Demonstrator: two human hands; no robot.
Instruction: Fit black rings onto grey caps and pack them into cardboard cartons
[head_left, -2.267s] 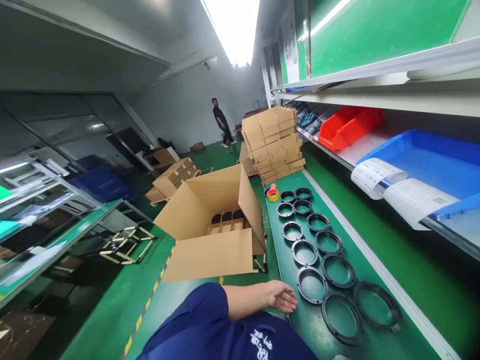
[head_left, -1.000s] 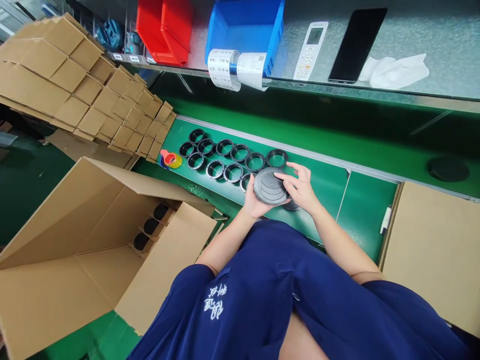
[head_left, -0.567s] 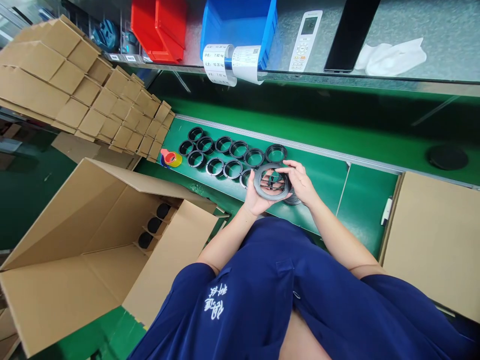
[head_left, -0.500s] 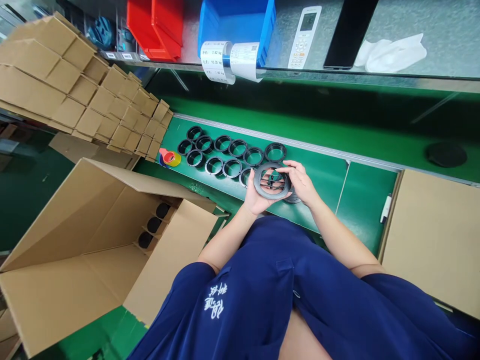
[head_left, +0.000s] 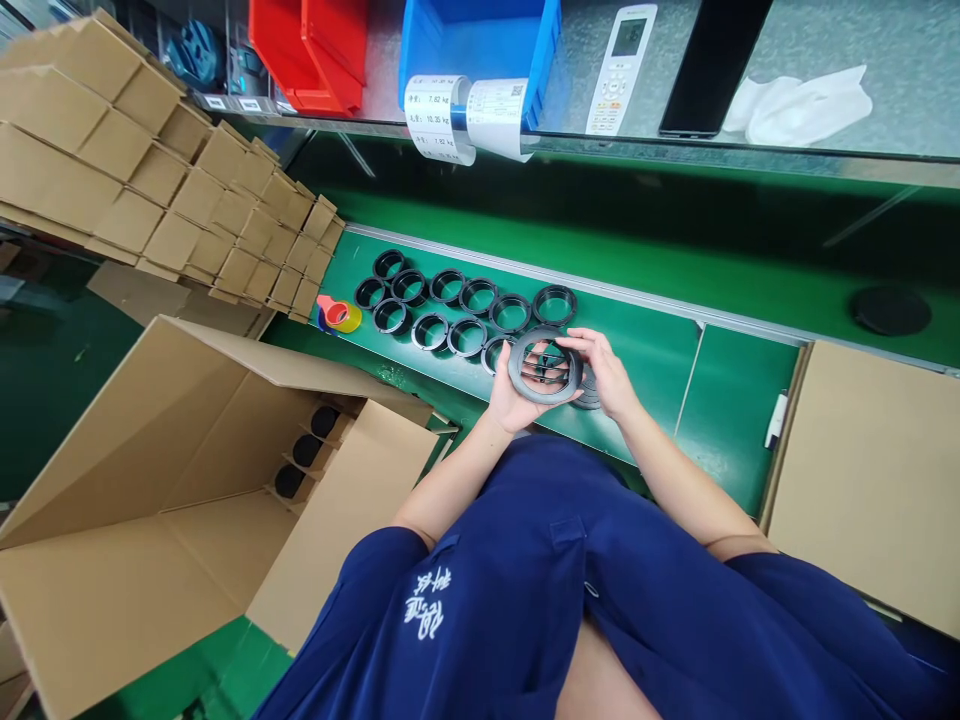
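A black ring-shaped part (head_left: 525,386) with thin bars across its opening is held up above the bench, its broad face tilted toward me. My left hand (head_left: 511,398) grips it from the left and below, with fingers showing through the opening. On the upper right rim, my right hand (head_left: 606,372) has its fingertips closed on the same part. Just behind lie several black rings (head_left: 467,338) in loose rows on the green bench (head_left: 645,350). Partly hidden under the right hand is a flat, dark round piece (head_left: 589,392).
An open carton (head_left: 217,440) with black round pieces inside stands at left, below stacked cardboard dividers (head_left: 172,170). Tape rolls (head_left: 343,317) lie at the bench's left end. A shelf above bears a red bin (head_left: 307,55), blue bin (head_left: 480,45) and remote (head_left: 621,70). Cardboard (head_left: 870,470) is at right.
Both hands keep hold of the ring-shaped part, which has tilted slightly. The right hand has lowered a little on its rim. The camera view has shifted slightly.
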